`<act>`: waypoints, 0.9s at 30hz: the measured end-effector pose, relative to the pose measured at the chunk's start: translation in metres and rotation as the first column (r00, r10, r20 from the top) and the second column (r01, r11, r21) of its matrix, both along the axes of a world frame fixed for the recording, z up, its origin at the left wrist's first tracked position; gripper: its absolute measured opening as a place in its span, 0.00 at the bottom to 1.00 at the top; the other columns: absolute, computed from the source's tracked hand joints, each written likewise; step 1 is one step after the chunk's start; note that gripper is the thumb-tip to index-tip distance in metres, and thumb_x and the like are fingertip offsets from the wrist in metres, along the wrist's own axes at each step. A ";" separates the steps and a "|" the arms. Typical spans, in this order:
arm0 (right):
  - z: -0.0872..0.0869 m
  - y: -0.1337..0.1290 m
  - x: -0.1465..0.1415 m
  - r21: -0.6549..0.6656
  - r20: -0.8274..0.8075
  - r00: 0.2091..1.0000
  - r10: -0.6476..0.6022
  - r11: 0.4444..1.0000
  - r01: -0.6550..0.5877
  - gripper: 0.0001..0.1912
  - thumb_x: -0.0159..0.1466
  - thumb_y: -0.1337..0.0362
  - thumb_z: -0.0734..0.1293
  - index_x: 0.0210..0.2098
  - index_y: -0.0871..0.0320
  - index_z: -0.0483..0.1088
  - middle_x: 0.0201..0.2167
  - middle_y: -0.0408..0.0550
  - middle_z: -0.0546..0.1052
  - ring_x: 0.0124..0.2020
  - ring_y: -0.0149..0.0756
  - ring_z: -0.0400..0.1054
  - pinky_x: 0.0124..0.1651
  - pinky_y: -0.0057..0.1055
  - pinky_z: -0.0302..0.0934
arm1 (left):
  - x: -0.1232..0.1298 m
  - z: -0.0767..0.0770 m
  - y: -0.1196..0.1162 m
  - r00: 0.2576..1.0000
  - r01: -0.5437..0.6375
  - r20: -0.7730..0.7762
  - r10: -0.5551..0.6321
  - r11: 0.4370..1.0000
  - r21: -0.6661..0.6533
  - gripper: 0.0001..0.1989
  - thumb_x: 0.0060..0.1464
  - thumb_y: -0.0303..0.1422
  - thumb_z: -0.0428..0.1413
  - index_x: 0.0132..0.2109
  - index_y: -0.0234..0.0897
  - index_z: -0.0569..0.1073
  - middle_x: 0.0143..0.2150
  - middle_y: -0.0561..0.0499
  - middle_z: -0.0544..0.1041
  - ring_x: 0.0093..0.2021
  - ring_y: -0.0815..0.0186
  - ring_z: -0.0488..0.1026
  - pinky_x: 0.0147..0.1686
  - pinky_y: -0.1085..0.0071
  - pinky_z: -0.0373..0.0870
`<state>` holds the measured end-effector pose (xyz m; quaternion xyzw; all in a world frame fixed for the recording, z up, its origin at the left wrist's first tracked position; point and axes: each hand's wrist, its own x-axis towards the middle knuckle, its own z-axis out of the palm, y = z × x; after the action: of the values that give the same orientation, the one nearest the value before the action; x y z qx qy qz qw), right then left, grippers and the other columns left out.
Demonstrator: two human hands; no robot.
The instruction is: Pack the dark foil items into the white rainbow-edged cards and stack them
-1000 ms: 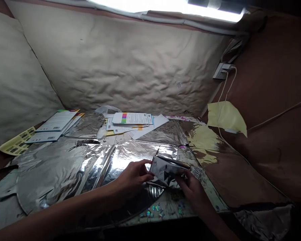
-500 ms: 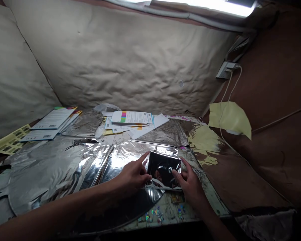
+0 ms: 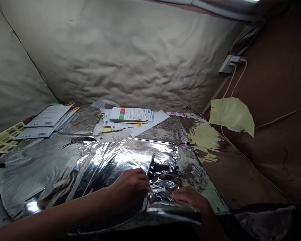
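A shiny silver film piece (image 3: 174,212) lies near the table's front edge, its surface mirror-like and creased. At its left side, my left hand (image 3: 132,185) has curled fingers closed at the film's edge; the fingertips are partly hidden. My right hand (image 3: 190,198) rests over the piece from the right, with bent fingers pressing on its top and the thumb hidden. The front strip of the piece juts toward me, below my right hand. Underneath and around it spreads crinkled silver film (image 3: 125,157) covering the table.
Printed cards (image 3: 130,115) are piled at the back middle, and more cards (image 3: 48,115) at the back left. A yellow label sheet (image 3: 5,140) lies at far left. On the right wall hang yellow paper (image 3: 230,113) and a socket (image 3: 232,63) with cables.
Both hands have moved down, closer to me. The dark glossy piece held between them has tilted or been turned, and now shows bright silver with a strip facing the front.
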<state>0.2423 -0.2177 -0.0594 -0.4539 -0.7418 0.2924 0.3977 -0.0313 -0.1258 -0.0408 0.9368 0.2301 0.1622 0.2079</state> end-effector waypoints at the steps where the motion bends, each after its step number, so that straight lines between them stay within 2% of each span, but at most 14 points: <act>1: 0.001 0.002 -0.001 -0.064 -0.012 0.999 -0.051 0.997 0.050 0.12 0.65 0.56 0.65 0.41 0.53 0.78 0.39 0.50 0.80 0.42 0.42 0.74 0.45 0.34 0.69 | 0.001 0.002 0.000 0.999 -0.050 -0.015 0.049 0.998 -0.047 0.08 0.62 0.30 0.54 0.39 0.43 0.78 0.38 0.52 0.76 0.39 0.66 0.70 0.38 0.72 0.63; 2: 0.001 0.005 -0.002 -0.152 -0.011 0.992 -0.126 0.981 0.123 0.14 0.65 0.54 0.64 0.38 0.55 0.78 0.36 0.50 0.80 0.39 0.43 0.74 0.43 0.34 0.69 | 0.002 0.005 0.000 0.995 -0.102 -0.028 0.100 0.989 -0.110 0.08 0.62 0.31 0.54 0.39 0.44 0.79 0.38 0.52 0.76 0.40 0.66 0.70 0.38 0.72 0.62; 4: 0.002 0.014 -0.004 -0.332 0.040 0.960 -0.278 0.902 0.275 0.20 0.64 0.48 0.63 0.29 0.57 0.75 0.26 0.48 0.76 0.30 0.41 0.71 0.34 0.32 0.66 | 0.005 0.010 0.000 0.982 -0.188 -0.054 0.181 0.959 -0.211 0.09 0.63 0.34 0.53 0.40 0.44 0.79 0.39 0.52 0.74 0.40 0.65 0.69 0.39 0.71 0.62; 6: 0.004 0.025 -0.006 -0.431 0.084 0.938 -0.338 0.836 0.340 0.25 0.62 0.44 0.63 0.22 0.57 0.70 0.18 0.43 0.69 0.23 0.37 0.65 0.27 0.30 0.60 | 0.008 0.015 0.000 0.974 -0.224 -0.076 0.212 0.941 -0.255 0.11 0.64 0.35 0.51 0.40 0.42 0.78 0.39 0.51 0.74 0.41 0.64 0.69 0.41 0.70 0.63; 10: 0.010 0.043 -0.009 -0.485 0.057 0.946 -0.320 0.819 0.306 0.28 0.60 0.40 0.61 0.16 0.55 0.59 0.15 0.39 0.59 0.21 0.32 0.54 0.25 0.28 0.50 | 0.010 0.017 0.001 0.967 -0.251 -0.122 0.225 0.926 -0.283 0.16 0.65 0.37 0.48 0.33 0.38 0.76 0.38 0.49 0.73 0.41 0.63 0.68 0.42 0.68 0.63; 12: 0.011 0.048 -0.010 -0.497 0.078 0.940 -0.333 0.804 0.326 0.30 0.59 0.39 0.60 0.15 0.53 0.52 0.15 0.38 0.53 0.19 0.29 0.48 0.24 0.28 0.44 | 0.009 0.017 0.002 0.948 -0.316 -0.139 0.287 0.907 -0.279 0.18 0.64 0.40 0.49 0.30 0.37 0.75 0.35 0.49 0.72 0.38 0.63 0.68 0.40 0.68 0.63; 14: 0.010 0.051 -0.010 -0.500 0.107 0.937 -0.331 0.797 0.339 0.30 0.59 0.38 0.59 0.16 0.53 0.48 0.16 0.37 0.49 0.20 0.28 0.45 0.24 0.29 0.39 | 0.010 0.020 0.005 0.905 -0.424 -0.128 0.405 0.880 -0.213 0.16 0.62 0.44 0.53 0.32 0.37 0.74 0.35 0.49 0.72 0.38 0.62 0.69 0.38 0.67 0.64; 16: 0.009 0.052 -0.010 -0.500 0.132 0.942 -0.307 0.800 0.331 0.29 0.60 0.38 0.59 0.17 0.53 0.48 0.17 0.37 0.49 0.21 0.28 0.43 0.25 0.29 0.38 | 0.014 0.025 0.008 0.884 -0.467 -0.056 0.464 0.879 -0.097 0.14 0.58 0.44 0.57 0.42 0.38 0.74 0.43 0.47 0.73 0.44 0.58 0.70 0.41 0.64 0.67; 17: 0.009 0.053 -0.010 -0.500 0.140 0.946 -0.293 0.804 0.323 0.29 0.60 0.39 0.59 0.18 0.53 0.48 0.17 0.37 0.49 0.21 0.27 0.43 0.25 0.29 0.37 | 0.018 0.027 0.010 0.896 -0.445 -0.013 0.445 0.895 -0.038 0.19 0.57 0.45 0.58 0.49 0.38 0.71 0.50 0.45 0.72 0.50 0.56 0.69 0.46 0.62 0.67; 19: 0.009 0.055 -0.010 -0.496 0.151 0.950 -0.272 0.811 0.311 0.28 0.61 0.40 0.59 0.18 0.54 0.49 0.17 0.37 0.49 0.21 0.27 0.43 0.25 0.29 0.37 | 0.025 0.027 0.012 0.945 -0.326 0.011 0.326 0.944 0.045 0.33 0.55 0.47 0.59 0.63 0.38 0.61 0.64 0.40 0.63 0.64 0.52 0.59 0.58 0.58 0.61; 21: 0.010 0.055 -0.011 -0.486 0.171 0.944 -0.281 0.810 0.329 0.28 0.61 0.41 0.59 0.18 0.54 0.51 0.16 0.37 0.51 0.21 0.27 0.45 0.25 0.29 0.38 | 0.031 0.020 0.013 0.977 -0.189 -0.093 0.193 0.981 0.050 0.43 0.56 0.51 0.56 0.70 0.35 0.49 0.72 0.37 0.50 0.71 0.50 0.47 0.65 0.54 0.50; 24: 0.010 0.056 -0.015 -0.438 0.186 0.914 -0.362 0.802 0.407 0.25 0.61 0.41 0.61 0.21 0.55 0.58 0.16 0.37 0.58 0.20 0.29 0.51 0.24 0.28 0.43 | 0.034 0.003 0.011 0.953 -0.108 -0.287 0.102 0.994 -0.003 0.45 0.60 0.55 0.47 0.72 0.33 0.41 0.74 0.36 0.40 0.72 0.47 0.38 0.67 0.48 0.41; 27: 0.007 0.059 -0.020 -0.357 0.218 0.871 -0.439 0.795 0.490 0.22 0.64 0.43 0.58 0.29 0.54 0.66 0.16 0.38 0.65 0.20 0.33 0.58 0.26 0.29 0.49 | 0.032 -0.011 0.009 0.936 -0.133 -0.329 0.127 0.991 0.004 0.45 0.61 0.58 0.41 0.72 0.34 0.37 0.74 0.36 0.36 0.72 0.45 0.33 0.66 0.45 0.38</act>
<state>0.2222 -0.1589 -0.0524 -0.7112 -0.5544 0.3027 0.3086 0.0008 -0.1168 -0.0522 0.9314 0.3245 0.0150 0.1642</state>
